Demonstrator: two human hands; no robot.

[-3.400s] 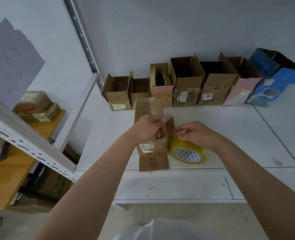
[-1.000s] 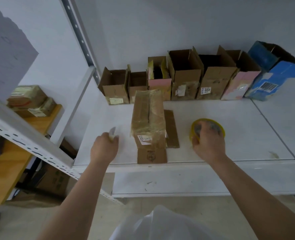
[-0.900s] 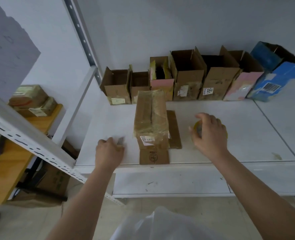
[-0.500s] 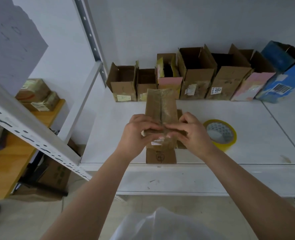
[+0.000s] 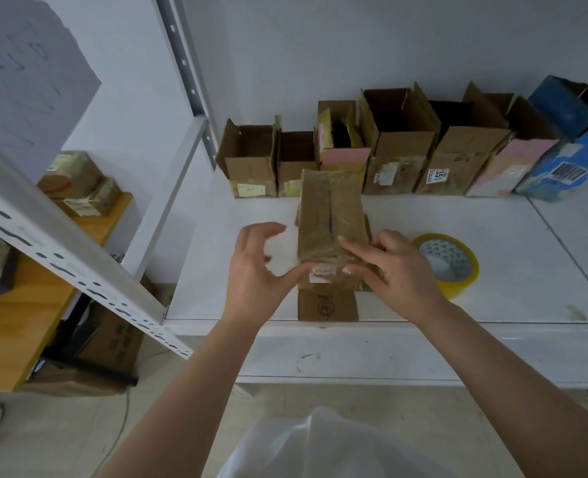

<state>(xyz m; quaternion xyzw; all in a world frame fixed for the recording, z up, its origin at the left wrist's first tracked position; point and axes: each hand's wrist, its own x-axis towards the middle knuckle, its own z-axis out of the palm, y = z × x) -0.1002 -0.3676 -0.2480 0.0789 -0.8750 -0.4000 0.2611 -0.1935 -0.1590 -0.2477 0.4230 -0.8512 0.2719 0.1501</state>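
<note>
On the white shelf [image 5: 492, 229], a row of open boxes [image 5: 403, 143] lines the back wall. Just in front of it sits the taped-up cardboard box [image 5: 330, 215], with one flap lying flat at the front edge. The left hand [image 5: 254, 270] is spread, with only its thumb touching the box's near left corner. The right hand [image 5: 399, 270] lies across the top, fingers pretty much straight. A yellow tape roll [image 5: 458, 257] sits just right of that hand, partly hidden by it.
</note>
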